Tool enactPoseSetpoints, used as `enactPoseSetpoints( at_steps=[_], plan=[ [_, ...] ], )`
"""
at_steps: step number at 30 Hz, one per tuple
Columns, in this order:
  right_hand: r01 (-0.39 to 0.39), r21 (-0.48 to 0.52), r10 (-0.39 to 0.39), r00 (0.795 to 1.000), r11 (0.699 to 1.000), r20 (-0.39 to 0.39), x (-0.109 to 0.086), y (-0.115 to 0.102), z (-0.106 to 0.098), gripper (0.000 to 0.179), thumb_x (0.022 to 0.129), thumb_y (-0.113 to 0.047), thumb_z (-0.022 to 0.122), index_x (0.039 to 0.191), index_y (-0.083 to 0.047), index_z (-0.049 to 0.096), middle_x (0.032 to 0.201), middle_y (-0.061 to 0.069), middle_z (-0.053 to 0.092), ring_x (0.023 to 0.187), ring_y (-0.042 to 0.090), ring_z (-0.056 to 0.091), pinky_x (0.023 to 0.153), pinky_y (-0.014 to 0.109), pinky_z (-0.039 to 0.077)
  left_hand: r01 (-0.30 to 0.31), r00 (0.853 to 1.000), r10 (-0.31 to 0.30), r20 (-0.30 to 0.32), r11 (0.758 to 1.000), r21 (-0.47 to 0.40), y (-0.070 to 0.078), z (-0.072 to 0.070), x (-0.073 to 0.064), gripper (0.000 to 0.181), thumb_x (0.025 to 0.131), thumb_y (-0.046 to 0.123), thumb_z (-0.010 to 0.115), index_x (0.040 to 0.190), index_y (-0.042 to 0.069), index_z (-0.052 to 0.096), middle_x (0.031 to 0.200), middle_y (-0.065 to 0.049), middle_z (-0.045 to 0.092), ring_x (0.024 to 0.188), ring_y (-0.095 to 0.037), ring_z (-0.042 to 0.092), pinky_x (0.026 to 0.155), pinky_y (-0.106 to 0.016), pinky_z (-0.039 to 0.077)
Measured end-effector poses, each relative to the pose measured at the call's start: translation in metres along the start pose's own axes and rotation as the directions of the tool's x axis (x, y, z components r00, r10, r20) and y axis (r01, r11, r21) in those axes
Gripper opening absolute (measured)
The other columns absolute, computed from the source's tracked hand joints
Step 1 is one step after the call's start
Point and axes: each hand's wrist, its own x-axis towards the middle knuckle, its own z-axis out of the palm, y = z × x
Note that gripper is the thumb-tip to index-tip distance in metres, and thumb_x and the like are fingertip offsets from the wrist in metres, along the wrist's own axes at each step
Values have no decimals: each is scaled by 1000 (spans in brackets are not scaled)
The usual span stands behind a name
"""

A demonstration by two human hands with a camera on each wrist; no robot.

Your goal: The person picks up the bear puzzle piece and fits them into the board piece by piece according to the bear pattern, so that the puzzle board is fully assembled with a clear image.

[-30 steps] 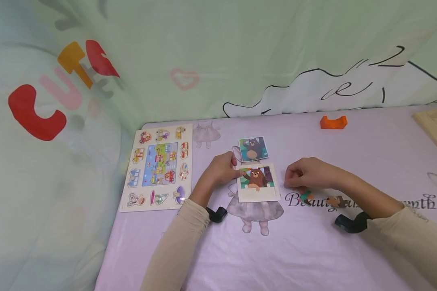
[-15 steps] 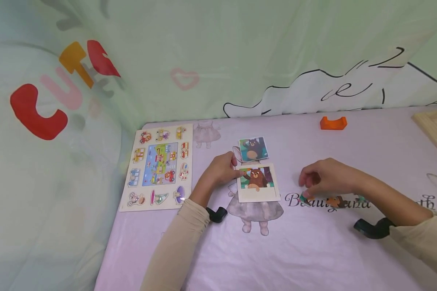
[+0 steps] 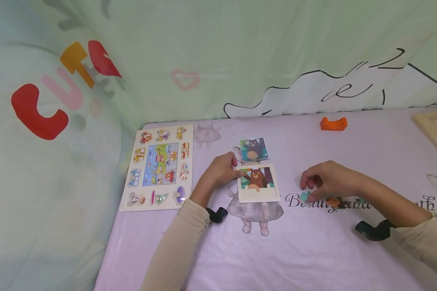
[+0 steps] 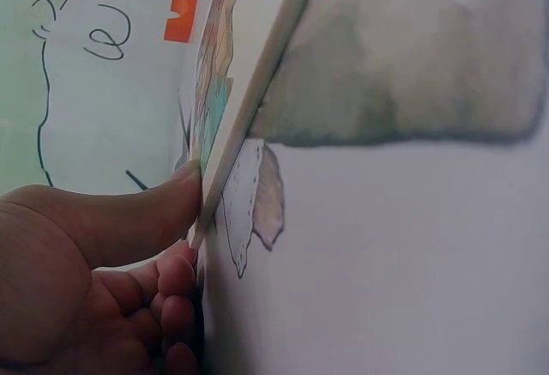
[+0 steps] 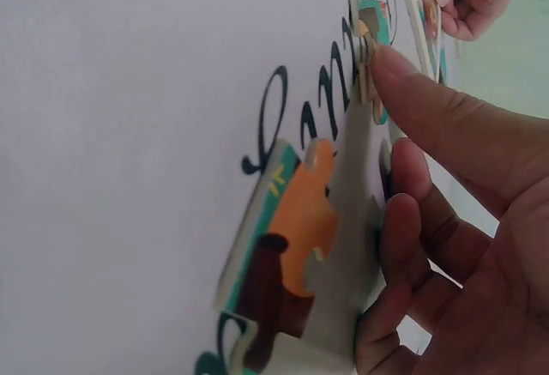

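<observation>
The bear tray (image 3: 259,196) looks like smooth wood, the orange block (image 3: 333,125) plastic, the tablecloth (image 3: 295,254) faintly glossy cloth.

On the tabletop (image 3: 240,262) the puzzle (image 3: 259,195), its left edge in the left hand (image 3: 220,169), lies right of the board (image 3: 160,163) and before the card (image 3: 253,149). Farther right, in the right hand (image 3: 331,178), is a piece (image 3: 305,197) (a second piece (image 3: 336,203) lies to its right), with the block (image 3: 333,124) behind and the frame (image 3: 427,123) rightmost.

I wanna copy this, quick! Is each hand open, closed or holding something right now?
Left hand: holding the bear board by its edge.
Right hand: touching a piece; can't tell if it's gripped.
</observation>
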Motion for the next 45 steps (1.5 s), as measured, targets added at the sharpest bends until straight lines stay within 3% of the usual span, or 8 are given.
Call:
enactPoseSetpoints(
  at_steps=[18, 22, 27, 32, 36, 40, 45],
  plan=[
    [7, -13, -7, 1000, 1000, -7, 2, 3, 3, 26, 74, -29, 92, 88, -28, 70, 79, -7, 56, 77, 13, 52, 62, 22, 45, 47, 999, -46, -27, 999, 22, 3, 1, -2, 32, 88, 25, 80, 102, 7, 58, 79, -2, 51, 74, -15, 48, 63, -24, 36],
    [13, -17, -14, 1000, 1000, -11, 2, 3, 3, 26, 74, -29, 92, 88, -29, 70, 78, -8, 55, 77, 12, 52, 62, 22, 44, 97, 990, -83, -112, 988, 122, 4, 2, -4, 33, 84, 37, 84, 92, 13, 62, 82, -1, 55, 82, -19, 50, 68, -29, 39],
    [-4, -23, 4, 1000, 1000, -11, 3, 2, 2, 25, 74, -28, 92, 87, -28, 70, 78, -7, 56, 78, 13, 52, 63, 23, 44, 192, 962, -141, -232, 958, 214, 5, 7, -8, 41, 77, 53, 86, 82, 20, 62, 99, -3, 51, 102, -26, 43, 83, -45, 37],
    [-23, -19, 23, 1000, 1000, -16, 2, 3, 3, 23, 74, -28, 91, 86, -26, 72, 78, -7, 58, 80, 14, 53, 64, 23, 46, 198, 951, -133, -279, 955, 220, 6, 10, -9, 48, 76, 51, 87, 107, 23, 65, 131, -8, 48, 125, -30, 39, 99, -54, 35],
    [-14, -8, 14, 1000, 1000, -14, 2, 4, 3, 22, 75, -29, 91, 87, -27, 73, 78, -8, 59, 80, 14, 53, 64, 22, 46, 174, 962, -119, -245, 961, 216, 6, 9, -11, 66, 80, 48, 85, 137, 26, 61, 162, -9, 37, 152, -33, 29, 119, -63, 26],
    [4, -3, -4, 1000, 1000, -7, 1, 3, 2, 19, 78, -27, 89, 89, -29, 73, 77, -8, 58, 78, 13, 53, 63, 22, 46, 152, 975, -111, -194, 964, 216, 3, 7, -13, 76, 84, 48, 80, 151, 27, 51, 169, -8, 27, 158, -34, 18, 122, -65, 17],
    [-18, 11, 18, 1000, 1000, 0, 1, 2, 1, 22, 77, -27, 89, 92, -32, 73, 78, -8, 58, 75, 12, 54, 61, 22, 45, 132, 978, -82, -194, 957, 257, -1, 7, -13, 77, 84, 55, 77, 152, 30, 50, 169, -7, 26, 158, -34, 21, 120, -65, 22]
  ],
)
